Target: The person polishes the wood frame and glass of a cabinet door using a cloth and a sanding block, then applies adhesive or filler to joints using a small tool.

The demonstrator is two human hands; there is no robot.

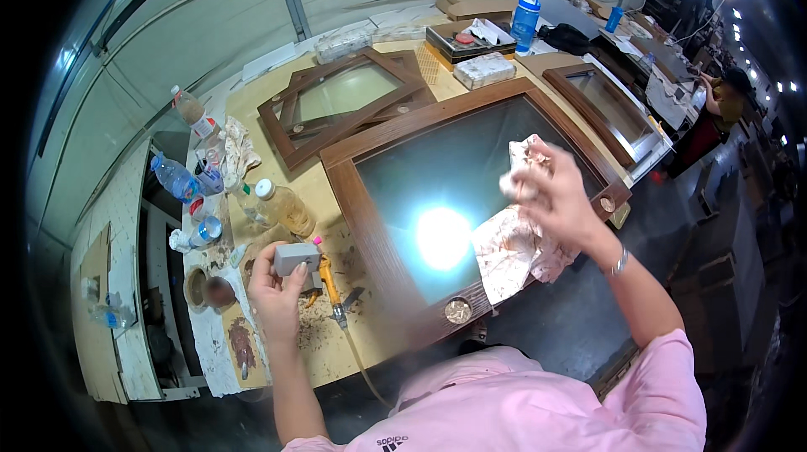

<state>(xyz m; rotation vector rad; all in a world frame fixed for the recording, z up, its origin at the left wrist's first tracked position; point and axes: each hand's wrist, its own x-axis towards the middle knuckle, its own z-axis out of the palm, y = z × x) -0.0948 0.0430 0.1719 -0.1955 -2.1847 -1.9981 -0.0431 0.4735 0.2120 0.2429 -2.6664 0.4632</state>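
A brown wood-framed glass panel lies on the table in front of me, with bright light reflected in its glass. My left hand is closed round a small grey block beside the panel's left edge. Close to that block lies an orange air blow gun with a hose running toward me. Over the right part of the glass, my right hand is closed on a crumpled, brown-stained white cloth, which hangs down across the frame's near edge. Motion slightly blurs the right fingers.
Two more framed panels overlap at the back left; another framed panel lies at the right. Jars and plastic bottles crowd the left side. A blue bottle and a box stand behind. Another person works far right.
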